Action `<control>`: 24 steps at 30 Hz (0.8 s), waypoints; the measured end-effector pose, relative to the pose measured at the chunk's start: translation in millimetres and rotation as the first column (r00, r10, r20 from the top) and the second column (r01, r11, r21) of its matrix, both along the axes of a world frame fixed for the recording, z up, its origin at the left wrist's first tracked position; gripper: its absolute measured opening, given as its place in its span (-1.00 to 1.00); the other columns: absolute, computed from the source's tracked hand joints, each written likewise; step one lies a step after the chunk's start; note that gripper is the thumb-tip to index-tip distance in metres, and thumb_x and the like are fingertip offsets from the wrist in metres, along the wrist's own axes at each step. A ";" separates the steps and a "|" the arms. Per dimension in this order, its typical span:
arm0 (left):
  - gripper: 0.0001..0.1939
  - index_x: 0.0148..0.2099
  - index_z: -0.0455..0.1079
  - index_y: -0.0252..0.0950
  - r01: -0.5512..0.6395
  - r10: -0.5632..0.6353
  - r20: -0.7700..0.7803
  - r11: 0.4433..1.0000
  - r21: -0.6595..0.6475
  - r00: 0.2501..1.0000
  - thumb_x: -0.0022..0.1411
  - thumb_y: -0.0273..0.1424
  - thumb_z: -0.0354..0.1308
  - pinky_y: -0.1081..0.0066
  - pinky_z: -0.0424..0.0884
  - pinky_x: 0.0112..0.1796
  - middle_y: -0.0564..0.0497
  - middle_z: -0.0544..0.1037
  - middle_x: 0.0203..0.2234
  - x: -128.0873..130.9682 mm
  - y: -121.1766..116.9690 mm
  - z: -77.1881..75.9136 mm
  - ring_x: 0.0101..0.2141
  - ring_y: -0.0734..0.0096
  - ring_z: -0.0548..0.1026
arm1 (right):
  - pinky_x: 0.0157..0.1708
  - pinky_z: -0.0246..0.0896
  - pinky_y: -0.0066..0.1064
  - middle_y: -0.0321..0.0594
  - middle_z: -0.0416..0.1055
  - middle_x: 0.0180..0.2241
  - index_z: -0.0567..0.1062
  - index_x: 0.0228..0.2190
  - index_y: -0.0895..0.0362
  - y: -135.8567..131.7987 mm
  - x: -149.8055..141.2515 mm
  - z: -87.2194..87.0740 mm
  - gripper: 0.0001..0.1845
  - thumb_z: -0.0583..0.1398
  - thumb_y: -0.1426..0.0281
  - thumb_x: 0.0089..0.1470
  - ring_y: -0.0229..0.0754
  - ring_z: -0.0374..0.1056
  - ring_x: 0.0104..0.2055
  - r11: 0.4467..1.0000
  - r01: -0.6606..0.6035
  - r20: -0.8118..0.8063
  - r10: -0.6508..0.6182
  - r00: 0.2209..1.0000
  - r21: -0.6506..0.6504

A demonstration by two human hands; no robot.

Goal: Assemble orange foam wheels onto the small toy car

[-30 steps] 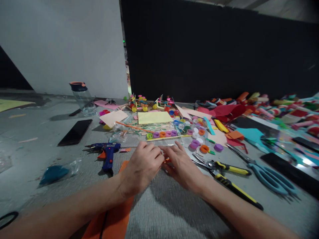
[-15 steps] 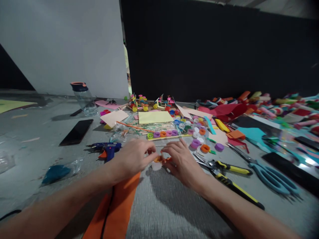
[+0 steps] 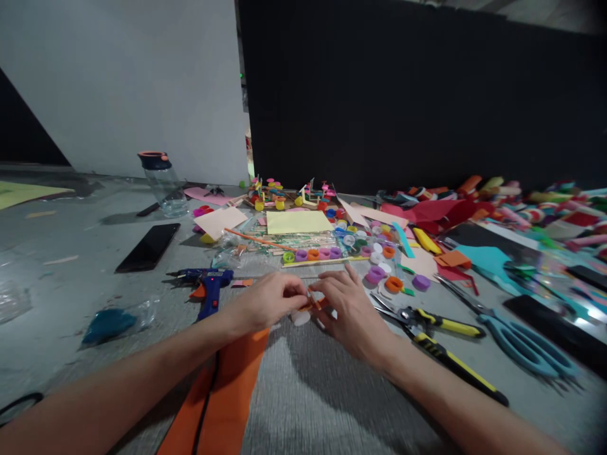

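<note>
Orange sheet: nearest in, this orange sheet runs beneath the left forearm, a dark cord lying along it.
Left hand: here's the left hand, thumb and fingers drawn narrow right at the work; whether they grip, I cannot tell, the tips being partly hidden.
Right hand: and the right hand curls in opposite, thumb below, fingers above, apparently holding the small orange piece, perhaps to steady it.
Small orange piece: there it is, the small orange piece, between both hands, low over the table, probably for support.
White cap: a white cap sits just below the left fingertips; whether it's joined to the piece, I cannot tell.
Tools: glue gun lying to the left, yellow-handled pliers and blue scissors to the right, seemingly parked beside the work for quick reach.
Ring row: beyond the hands, coloured rings stand lined up, perhaps for easy picking, with yellow paper past them.
Far edge: small colourful models stand by the dark panel, likely well out of the way.
</note>
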State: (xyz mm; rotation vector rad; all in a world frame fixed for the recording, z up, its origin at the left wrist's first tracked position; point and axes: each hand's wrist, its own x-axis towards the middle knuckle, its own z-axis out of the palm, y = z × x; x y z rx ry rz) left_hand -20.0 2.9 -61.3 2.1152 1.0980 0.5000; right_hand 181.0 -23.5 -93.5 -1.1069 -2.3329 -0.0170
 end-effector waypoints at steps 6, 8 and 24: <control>-0.77 -0.35 0.52 -0.27 -0.006 0.007 -0.018 0.999 0.043 1.000 0.26 -0.31 0.10 0.42 0.20 -0.38 0.08 0.57 -0.45 0.6 -2.9 -0.8 -0.38 0.39 0.45 | 0.28 -0.16 0.19 -0.18 0.55 -0.19 0.46 -0.12 0.12 0.3 0.2 -0.9 -0.75 0.26 0.48 0.13 0.04 0.34 0.07 1.000 -0.002 0.002 0.002 1.000 -0.007; -0.78 -0.35 0.51 -0.26 -0.015 0.016 -0.026 0.999 0.050 1.000 0.26 -0.31 0.10 0.41 0.19 -0.39 0.08 0.57 -0.45 0.2 -3.9 -0.8 -0.39 0.40 0.45 | 0.27 -0.16 0.22 -0.17 0.55 -0.18 0.45 -0.10 0.11 0.2 1.4 -0.8 -0.73 0.26 0.47 0.14 0.05 0.34 0.07 1.000 -0.006 0.002 0.006 1.000 -0.008; -0.80 -0.35 0.50 -0.28 -0.059 0.058 0.015 0.998 0.009 0.998 0.22 -0.31 0.11 0.41 0.25 -0.34 0.05 0.56 -0.44 -1.8 -0.6 -3.1 -0.37 0.37 0.46 | 0.28 -0.22 0.31 -0.15 0.57 -0.14 0.45 -0.02 0.11 -3.8 -2.3 6.7 -0.71 0.25 0.43 0.21 0.03 0.38 0.04 0.999 -0.001 -0.040 -0.001 0.999 -0.037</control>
